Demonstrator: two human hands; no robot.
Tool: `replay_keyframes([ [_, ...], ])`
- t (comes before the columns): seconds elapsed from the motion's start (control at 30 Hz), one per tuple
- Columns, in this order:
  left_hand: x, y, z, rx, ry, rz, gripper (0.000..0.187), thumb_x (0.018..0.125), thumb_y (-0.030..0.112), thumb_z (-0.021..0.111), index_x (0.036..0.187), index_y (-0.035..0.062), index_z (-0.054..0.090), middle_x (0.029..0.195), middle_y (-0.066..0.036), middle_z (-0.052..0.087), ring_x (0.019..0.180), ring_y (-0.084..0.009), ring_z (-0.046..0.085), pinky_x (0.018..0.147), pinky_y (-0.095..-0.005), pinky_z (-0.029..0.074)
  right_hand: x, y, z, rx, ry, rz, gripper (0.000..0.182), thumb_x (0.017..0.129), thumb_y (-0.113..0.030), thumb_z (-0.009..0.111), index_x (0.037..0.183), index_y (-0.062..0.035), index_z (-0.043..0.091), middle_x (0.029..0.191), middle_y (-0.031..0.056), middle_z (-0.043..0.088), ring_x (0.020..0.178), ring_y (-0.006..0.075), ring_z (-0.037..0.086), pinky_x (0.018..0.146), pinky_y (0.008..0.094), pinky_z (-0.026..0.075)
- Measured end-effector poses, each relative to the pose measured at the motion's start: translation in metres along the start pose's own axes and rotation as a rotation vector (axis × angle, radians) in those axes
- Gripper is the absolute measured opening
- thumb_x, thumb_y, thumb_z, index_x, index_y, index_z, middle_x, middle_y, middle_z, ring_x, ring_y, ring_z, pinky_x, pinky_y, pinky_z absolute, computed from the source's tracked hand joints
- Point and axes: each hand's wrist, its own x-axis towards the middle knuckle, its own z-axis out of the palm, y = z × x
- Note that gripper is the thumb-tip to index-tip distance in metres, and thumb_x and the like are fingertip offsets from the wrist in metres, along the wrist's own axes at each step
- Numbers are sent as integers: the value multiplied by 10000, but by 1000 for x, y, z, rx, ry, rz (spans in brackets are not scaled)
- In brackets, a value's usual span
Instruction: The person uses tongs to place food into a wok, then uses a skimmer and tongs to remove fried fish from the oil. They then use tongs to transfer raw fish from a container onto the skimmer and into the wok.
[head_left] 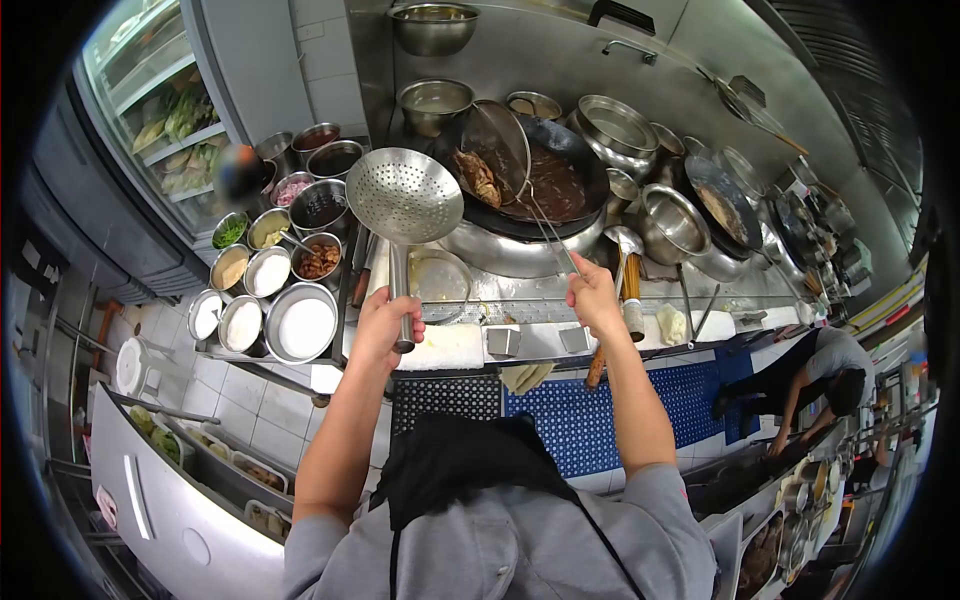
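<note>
In my left hand (383,328) is the handle of a large perforated metal skimmer (405,195), its bowl held up to the left of the big wok (580,155). My right hand (594,296) grips the handle of a round wire-mesh strainer (500,140), which is tilted over the wok. Dark liquid (556,180) fills the wok. A browned, fried-looking piece of food (478,180) sits by the mesh strainer at the wok's left side; its exact kind is unclear.
Seasoning pots, including white powder (304,325) and chopped greens (230,230), crowd the left. A ladle (624,238), a bamboo brush (632,300) and a metal bowl (674,222) stand right of the wok. Further right are a second wok (722,208) and a bending person (835,370).
</note>
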Motion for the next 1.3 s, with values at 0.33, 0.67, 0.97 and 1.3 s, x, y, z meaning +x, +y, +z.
replay_keyframes([
  [0.33, 15, -7, -3, 12, 25, 49, 139, 790, 1, 591, 896, -19, 504, 683, -89, 551, 510, -177, 544, 441, -309, 477, -3, 2, 8, 244, -19, 161, 523, 930, -59, 502, 1447, -51, 423, 603, 17, 517, 408, 76, 375, 352, 258, 288],
  [0.67, 25, -8, -3, -2, 8, 76, 157, 778, -20, 587, 896, -37, 484, 669, -93, 545, 488, -182, 531, 430, -319, 460, -38, -34, 3, 500, -83, 191, 504, 948, -76, 511, 1443, -87, 422, 615, 3, 501, 381, 53, 320, 332, 229, 246],
  [0.97, 8, -25, -33, -94, -14, -41, 219, 784, -6, 618, 942, -1, 466, 691, -85, 558, 496, -156, 540, 403, -280, 453, 53, 26, -36, -494, 364, -377, 461, 910, -102, 510, 1370, -104, 527, 648, 124, 622, 535, 262, 606, 466, 390, 454],
  [1.3, -7, -94, -69, -274, -208, -175, 306, 819, 19, 589, 1116, 18, 514, 733, -83, 558, 492, -127, 514, 389, -241, 425, 50, 69, -10, -521, 443, -261, 389, 945, -379, 525, 1153, -73, 643, 994, 226, 679, 927, 445, 638, 819, 502, 504],
])
